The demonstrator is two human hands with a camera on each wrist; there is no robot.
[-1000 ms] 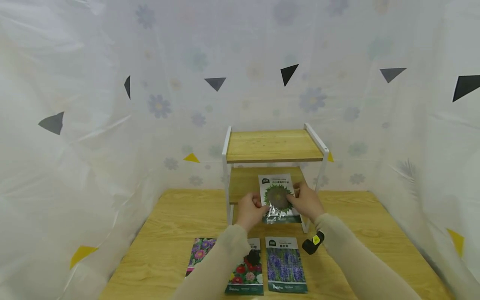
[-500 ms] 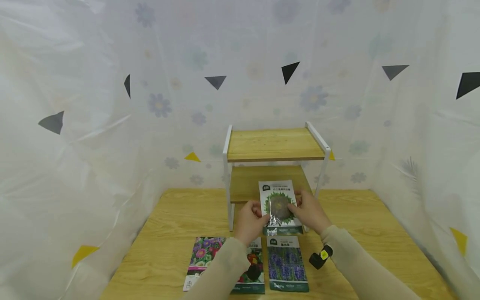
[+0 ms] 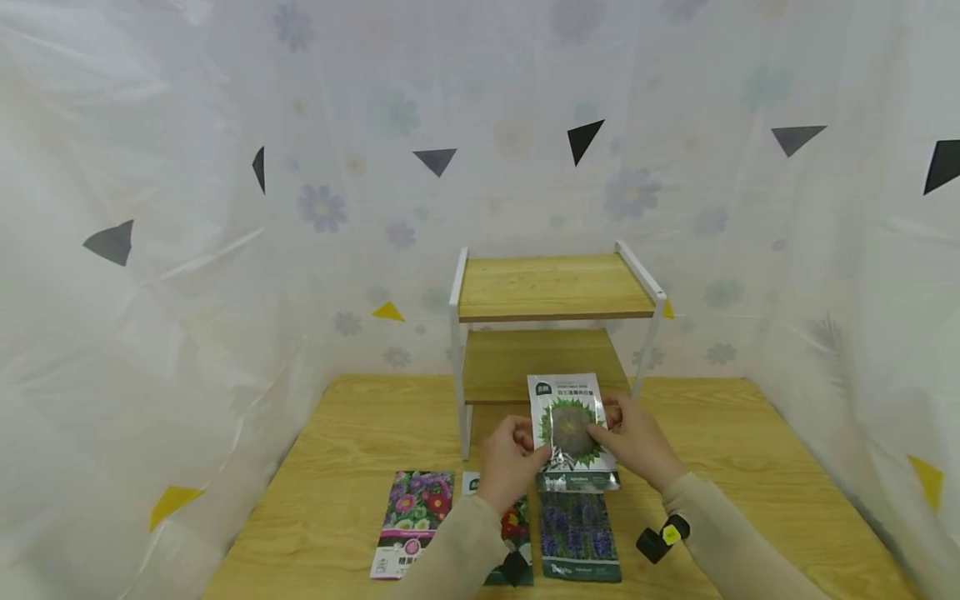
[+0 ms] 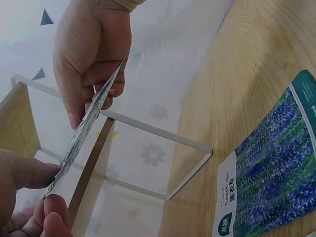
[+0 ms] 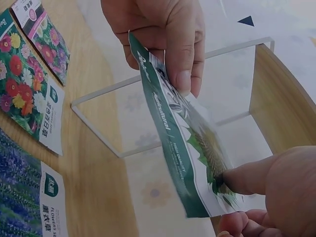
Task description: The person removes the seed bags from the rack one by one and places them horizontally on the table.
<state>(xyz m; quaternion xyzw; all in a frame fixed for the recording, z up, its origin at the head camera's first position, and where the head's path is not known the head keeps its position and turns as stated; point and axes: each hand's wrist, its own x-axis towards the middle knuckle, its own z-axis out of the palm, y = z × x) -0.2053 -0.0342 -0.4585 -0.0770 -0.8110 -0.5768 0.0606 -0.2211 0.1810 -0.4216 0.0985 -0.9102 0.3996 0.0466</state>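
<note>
A white and green sunflower seed packet is held up in front of the shelf, its printed face toward me. My left hand pinches its left edge between thumb and fingers. At the opposite edge, my right hand grips it with the thumb on the front. In the left wrist view the packet appears nearly edge-on between both hands. Below it on the table lies a purple lavender packet, its top covered from the head view. A red-flower packet lies beside that, partly behind my left arm in the head view.
A pink-banded flower packet lies at the left of the row on the wooden table. Behind my hands stands a two-tier wooden shelf with a white frame. White sheeting encloses the back and sides.
Both hands have brought the sunflower packet down, nearer to me and slightly right, so it now overlaps the lavender packet's top in view. The pink-banded packet has come out from behind my left arm.
</note>
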